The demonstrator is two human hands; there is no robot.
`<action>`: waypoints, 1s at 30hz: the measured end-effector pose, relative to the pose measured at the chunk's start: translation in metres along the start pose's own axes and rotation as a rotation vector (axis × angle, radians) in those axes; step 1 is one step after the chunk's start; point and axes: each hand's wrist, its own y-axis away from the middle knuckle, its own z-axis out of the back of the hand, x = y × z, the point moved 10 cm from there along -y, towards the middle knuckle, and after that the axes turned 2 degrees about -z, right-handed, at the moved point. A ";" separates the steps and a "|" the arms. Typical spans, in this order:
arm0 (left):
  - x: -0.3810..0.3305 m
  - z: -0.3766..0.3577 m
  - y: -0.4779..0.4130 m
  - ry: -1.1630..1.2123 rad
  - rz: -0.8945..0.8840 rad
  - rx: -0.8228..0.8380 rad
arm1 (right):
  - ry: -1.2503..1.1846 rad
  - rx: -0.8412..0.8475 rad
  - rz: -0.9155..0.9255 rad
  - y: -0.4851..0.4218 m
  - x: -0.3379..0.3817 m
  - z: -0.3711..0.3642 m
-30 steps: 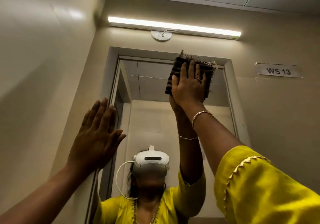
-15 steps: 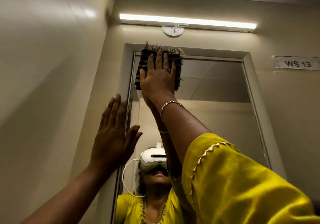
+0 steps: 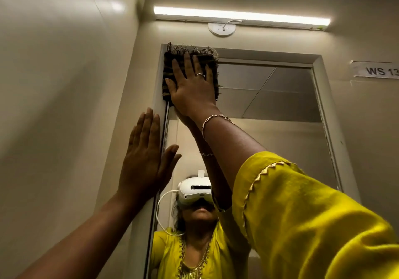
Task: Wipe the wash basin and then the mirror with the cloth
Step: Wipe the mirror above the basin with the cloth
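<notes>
Striped cloth [image 3: 190, 62] pressed to mirror [image 3: 269, 110] corner under right hand [image 3: 192, 93], fingers spread flat.

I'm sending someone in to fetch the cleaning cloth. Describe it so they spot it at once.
Find the long tube light on the wall; the framed mirror hangs right under it. In the mirror's top left corner the right hand presses the cloth flat against the glass. It is dark and striped, with a frayed fringe on its top edge.

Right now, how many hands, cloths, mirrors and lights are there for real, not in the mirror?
Bare hands: 2, left hand and right hand
Dark striped fringed cloth: 1
Grey-framed wall mirror: 1
Long white tube light: 1
Total: 5
</notes>
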 end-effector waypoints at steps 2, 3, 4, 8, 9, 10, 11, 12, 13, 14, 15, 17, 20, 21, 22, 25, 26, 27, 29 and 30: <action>-0.001 -0.002 -0.001 -0.026 -0.012 0.026 | 0.015 0.002 0.025 0.001 -0.006 0.001; -0.003 -0.003 -0.001 -0.038 -0.021 0.046 | 0.022 0.002 0.029 0.002 -0.011 0.002; -0.004 -0.005 -0.001 -0.046 -0.026 0.066 | 0.027 0.000 0.026 0.004 -0.019 0.003; -0.006 -0.005 -0.001 -0.064 -0.026 0.091 | 0.030 -0.011 -0.009 0.013 -0.061 0.012; -0.006 -0.004 -0.001 -0.067 -0.022 0.094 | 0.032 -0.010 -0.019 0.016 -0.073 0.014; -0.006 -0.004 0.000 -0.071 -0.018 0.096 | 0.036 -0.011 -0.028 0.018 -0.085 0.017; -0.006 -0.003 0.000 -0.072 -0.019 0.098 | 0.043 -0.011 -0.040 0.021 -0.097 0.019; -0.007 -0.003 0.000 -0.074 -0.022 0.100 | 0.049 -0.011 -0.054 0.024 -0.109 0.022; -0.008 -0.003 0.000 -0.075 -0.023 0.102 | 0.054 -0.012 -0.068 0.027 -0.121 0.024; -0.009 -0.002 0.000 -0.076 -0.022 0.102 | 0.057 -0.011 -0.082 0.030 -0.133 0.027; -0.009 -0.002 0.001 -0.081 -0.021 0.103 | 0.059 -0.010 -0.095 0.032 -0.143 0.029; -0.009 -0.003 0.001 -0.100 -0.022 0.106 | 0.065 -0.006 -0.118 0.037 -0.162 0.033; -0.007 -0.004 0.001 -0.119 -0.023 0.113 | 0.066 -0.006 -0.145 0.042 -0.185 0.037; -0.006 -0.005 0.001 -0.122 -0.020 0.114 | 0.069 -0.007 -0.163 0.044 -0.193 0.038; -0.006 -0.006 0.001 -0.128 -0.019 0.115 | 0.072 -0.008 -0.186 0.046 -0.201 0.041; -0.001 -0.011 0.002 -0.154 -0.014 0.139 | 0.083 -0.003 -0.242 0.051 -0.221 0.046; 0.001 -0.012 0.003 -0.160 -0.009 0.146 | 0.085 -0.001 -0.246 0.052 -0.224 0.048; 0.002 -0.013 0.003 -0.161 -0.005 0.149 | 0.083 0.000 -0.244 0.053 -0.225 0.049; 0.000 -0.011 0.003 -0.153 -0.001 0.144 | 0.081 -0.009 -0.245 0.053 -0.227 0.050; -0.002 -0.010 0.003 -0.146 -0.002 0.137 | 0.087 -0.020 -0.256 0.054 -0.228 0.051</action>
